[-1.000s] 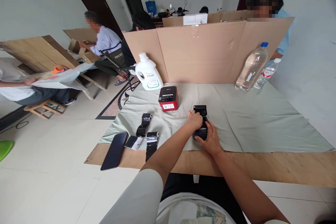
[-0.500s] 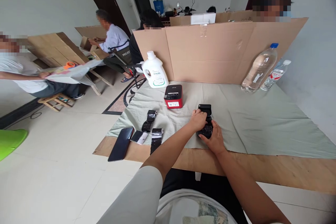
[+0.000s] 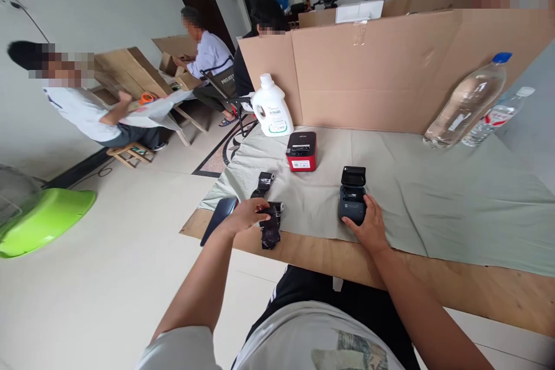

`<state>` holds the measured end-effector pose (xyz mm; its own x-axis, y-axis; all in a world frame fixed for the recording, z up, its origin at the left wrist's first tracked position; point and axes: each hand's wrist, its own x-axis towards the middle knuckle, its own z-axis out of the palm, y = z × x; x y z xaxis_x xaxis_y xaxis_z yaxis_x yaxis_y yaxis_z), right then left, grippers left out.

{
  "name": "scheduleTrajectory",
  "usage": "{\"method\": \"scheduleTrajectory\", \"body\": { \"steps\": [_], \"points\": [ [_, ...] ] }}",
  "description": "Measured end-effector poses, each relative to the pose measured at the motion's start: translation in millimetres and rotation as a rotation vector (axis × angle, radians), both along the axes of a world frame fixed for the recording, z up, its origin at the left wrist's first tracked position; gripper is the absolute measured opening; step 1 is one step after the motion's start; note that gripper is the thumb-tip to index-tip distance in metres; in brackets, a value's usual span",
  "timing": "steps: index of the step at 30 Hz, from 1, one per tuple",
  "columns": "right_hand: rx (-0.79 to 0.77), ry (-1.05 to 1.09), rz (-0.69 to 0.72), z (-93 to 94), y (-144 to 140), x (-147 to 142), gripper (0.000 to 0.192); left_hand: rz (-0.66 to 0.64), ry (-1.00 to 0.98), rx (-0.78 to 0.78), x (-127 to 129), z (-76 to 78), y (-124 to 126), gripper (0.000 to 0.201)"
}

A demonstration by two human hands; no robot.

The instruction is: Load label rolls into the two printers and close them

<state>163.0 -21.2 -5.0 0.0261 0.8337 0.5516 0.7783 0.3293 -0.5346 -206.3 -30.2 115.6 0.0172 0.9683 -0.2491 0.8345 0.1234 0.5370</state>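
Observation:
A small dark grey printer [image 3: 351, 199] with its lid up sits on the pale green cloth [image 3: 433, 196]. My right hand [image 3: 369, 226] grips its near right corner. My left hand [image 3: 245, 215] has reached left and closes on a black paper roll [image 3: 272, 225] lying at the cloth's front edge. A second black roll [image 3: 264, 184] lies just behind it, and a dark phone [image 3: 218, 218] lies flat to the left of my left hand.
A red printer [image 3: 302, 151] and a white detergent jug [image 3: 272, 107] stand behind the rolls. Two plastic water bottles [image 3: 468, 101] lean on the cardboard screen [image 3: 390, 69] at the back right. Several people sit at left and behind. A green basin [image 3: 43, 219] rests on the floor.
My left hand left the dark grey printer and moved left onto the black roll. The printer's lid now stands open. My right hand stayed on the printer. The view shifted left.

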Motion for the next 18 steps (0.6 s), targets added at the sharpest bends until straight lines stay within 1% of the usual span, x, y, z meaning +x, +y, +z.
{"method": "scheduleTrajectory", "body": {
  "steps": [1,3,6,8,9,11,14,16,18],
  "points": [
    [-0.004,0.001,0.000,0.1,0.0,0.0,0.088,0.005,0.045,-0.030,-7.7,-0.9,-5.9,0.024],
    [-0.010,0.000,0.000,-0.1,0.1,0.4,0.088,-0.013,0.147,-0.048,-13.6,-6.1,-14.1,0.024],
    [-0.009,-0.004,0.005,-0.9,-0.1,1.0,0.087,-0.075,0.385,0.036,-8.3,-16.5,-18.5,0.027],
    [-0.007,-0.003,0.006,-1.2,-0.2,1.2,0.087,-0.107,0.524,0.089,-1.5,-19.6,-18.0,0.027],
    [-0.007,-0.002,0.004,-1.3,-0.3,1.2,0.087,-0.108,0.563,0.105,2.2,-19.3,-17.0,0.028],
    [-0.008,-0.001,-0.001,-1.4,-0.3,1.1,0.087,-0.096,0.575,0.124,9.9,-16.0,-13.6,0.031],
    [-0.013,-0.004,-0.001,-1.2,-0.3,1.0,0.087,-0.109,0.518,0.171,22.4,-11.7,-4.6,0.035],
    [-0.017,-0.006,-0.002,-0.6,-0.7,0.9,0.087,-0.148,0.508,0.192,30.4,-13.7,3.0,0.042],
    [-0.030,-0.002,-0.002,0.2,-1.1,0.8,0.087,-0.201,0.522,0.164,37.0,-19.4,10.7,0.052]
  ]
}}
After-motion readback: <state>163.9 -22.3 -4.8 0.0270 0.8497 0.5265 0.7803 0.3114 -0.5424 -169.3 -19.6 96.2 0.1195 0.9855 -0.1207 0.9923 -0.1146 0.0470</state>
